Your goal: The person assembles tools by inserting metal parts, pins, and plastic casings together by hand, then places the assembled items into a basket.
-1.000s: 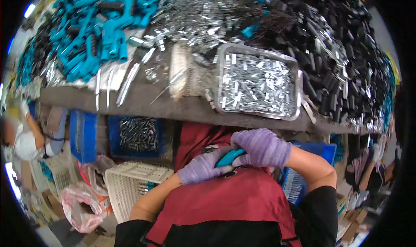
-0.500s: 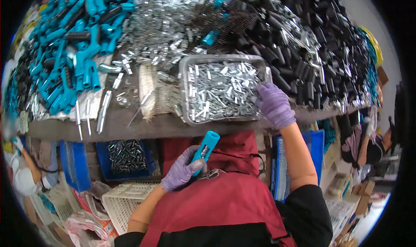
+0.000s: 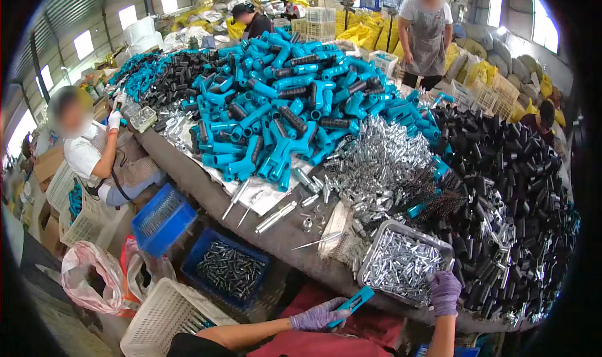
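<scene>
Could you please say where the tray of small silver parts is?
In the head view, the tray is right of centre, near the table's front edge, with the right hand at its right side.

No text, label, brand, number or sign can be read anywhere — any print on the yellow sacks (image 3: 360, 36) at the back, or on the plastic bags (image 3: 76, 275) on the floor, is too small or blurred to make out.
</scene>
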Demonstrator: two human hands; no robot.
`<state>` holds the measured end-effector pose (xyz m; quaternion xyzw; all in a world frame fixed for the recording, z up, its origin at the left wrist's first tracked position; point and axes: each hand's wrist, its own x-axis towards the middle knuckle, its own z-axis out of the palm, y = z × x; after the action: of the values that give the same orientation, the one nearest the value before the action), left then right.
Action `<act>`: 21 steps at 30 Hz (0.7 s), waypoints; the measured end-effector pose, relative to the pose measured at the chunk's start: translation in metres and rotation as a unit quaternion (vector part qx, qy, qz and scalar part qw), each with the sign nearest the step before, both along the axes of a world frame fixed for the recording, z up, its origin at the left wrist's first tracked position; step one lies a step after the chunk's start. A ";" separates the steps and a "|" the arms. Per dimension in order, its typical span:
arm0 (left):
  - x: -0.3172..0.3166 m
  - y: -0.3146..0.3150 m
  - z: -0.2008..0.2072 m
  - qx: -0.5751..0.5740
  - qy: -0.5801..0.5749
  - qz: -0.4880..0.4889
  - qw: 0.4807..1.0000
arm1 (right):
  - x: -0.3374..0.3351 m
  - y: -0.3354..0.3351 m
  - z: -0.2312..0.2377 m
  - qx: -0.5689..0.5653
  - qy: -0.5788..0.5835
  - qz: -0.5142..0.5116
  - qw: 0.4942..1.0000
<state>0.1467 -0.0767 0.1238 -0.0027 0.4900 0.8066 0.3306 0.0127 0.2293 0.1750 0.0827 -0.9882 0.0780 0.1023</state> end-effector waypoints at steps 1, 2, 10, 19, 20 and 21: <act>0.001 0.001 0.001 0.020 -0.027 0.021 0.999 | -0.002 0.000 -0.002 -0.024 0.025 -0.001 0.999; 0.002 0.003 0.003 0.041 -0.057 0.041 0.997 | -0.004 0.001 -0.003 -0.047 0.047 -0.003 0.998; -0.021 0.004 0.027 0.171 -0.085 0.146 0.971 | 0.034 -0.092 0.039 -0.319 -0.046 0.191 0.927; -0.017 0.012 0.040 0.140 -0.031 0.119 0.982 | 0.059 -0.137 0.024 -0.437 -0.210 0.235 0.842; -0.016 0.012 0.040 0.144 -0.027 0.113 0.983 | 0.059 -0.136 0.021 -0.453 -0.228 0.239 0.828; -0.014 0.013 0.041 0.144 -0.028 0.112 0.983 | 0.060 -0.134 0.017 -0.520 -0.303 0.191 0.775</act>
<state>0.1324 -0.0635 0.1648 -0.0326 0.3557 0.9003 0.2487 0.0730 0.0955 0.1921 0.1765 -0.7408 0.6190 -0.1920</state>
